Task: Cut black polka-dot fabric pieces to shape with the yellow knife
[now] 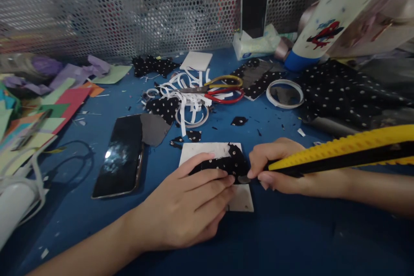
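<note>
My left hand (190, 200) lies spread over a black piece with white dots (223, 164), its fingertips pressing the piece down. Under that piece rests a white square card (194, 150), partly hidden by my fingers. Just to the right, my right hand (280, 164) is closed around a yellow and black utility knife (343, 151), whose long handle slants up toward the right edge. The fingers cover most of its front end, close to the dotted piece's right side. Small dotted scraps (194, 136) lie behind the card.
A phone (119, 155) lies at left. Scissors (223, 90) rest on white paper strips (190, 95), near a tape roll (284, 104). Dotted black material (349, 90) and a blue-white bottle (330, 21) stand right. Coloured papers (71, 103) spread at far left; a propped phone (255, 4) is behind.
</note>
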`<move>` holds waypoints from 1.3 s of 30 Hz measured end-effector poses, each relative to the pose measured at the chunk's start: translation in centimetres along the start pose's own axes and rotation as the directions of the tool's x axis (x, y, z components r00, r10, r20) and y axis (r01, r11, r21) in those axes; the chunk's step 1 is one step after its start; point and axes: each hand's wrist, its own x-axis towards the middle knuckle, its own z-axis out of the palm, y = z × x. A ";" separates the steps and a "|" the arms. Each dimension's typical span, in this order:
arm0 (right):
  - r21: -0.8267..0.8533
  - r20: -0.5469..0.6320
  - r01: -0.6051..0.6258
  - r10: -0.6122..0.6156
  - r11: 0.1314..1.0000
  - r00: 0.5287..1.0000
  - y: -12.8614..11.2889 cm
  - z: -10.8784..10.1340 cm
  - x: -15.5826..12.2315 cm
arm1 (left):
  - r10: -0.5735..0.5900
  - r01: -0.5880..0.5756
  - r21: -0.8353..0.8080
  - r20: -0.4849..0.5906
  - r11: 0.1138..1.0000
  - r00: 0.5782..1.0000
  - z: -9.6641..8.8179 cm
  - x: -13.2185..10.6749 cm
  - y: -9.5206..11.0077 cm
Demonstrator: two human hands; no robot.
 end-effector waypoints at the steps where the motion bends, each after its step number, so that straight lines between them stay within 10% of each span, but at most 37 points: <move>1: -0.006 0.004 0.029 -0.029 1.000 1.000 0.2 0.2 0.0 | -0.005 0.005 -0.004 0.000 1.000 1.000 0.0 0.0 0.0; 6: -0.016 0.026 0.179 -0.178 0.984 0.984 1.0 0.8 -0.3 | 0.009 -0.010 0.007 0.034 1.000 0.999 0.1 -0.2 -0.1; 18: 0.043 0.004 -0.017 0.017 0.999 1.000 0.1 -0.2 -0.3 | -0.001 0.001 0.011 0.027 1.000 1.000 0.0 0.0 0.0; 28: -0.054 0.045 0.116 -0.114 0.992 0.993 0.7 0.4 -0.4 | -0.001 0.001 -0.006 0.027 1.000 1.000 0.1 -0.2 -0.1; 35: 0.267 -0.228 -0.061 0.125 0.962 0.966 0.5 -0.2 -0.2 | 0.025 -0.026 0.009 0.054 1.000 0.998 -0.1 0.0 -0.2; 39: 0.160 -0.132 -0.108 0.130 0.981 0.983 0.3 -0.1 0.2 | 0.019 -0.019 0.009 0.040 1.000 0.999 0.0 0.0 -0.3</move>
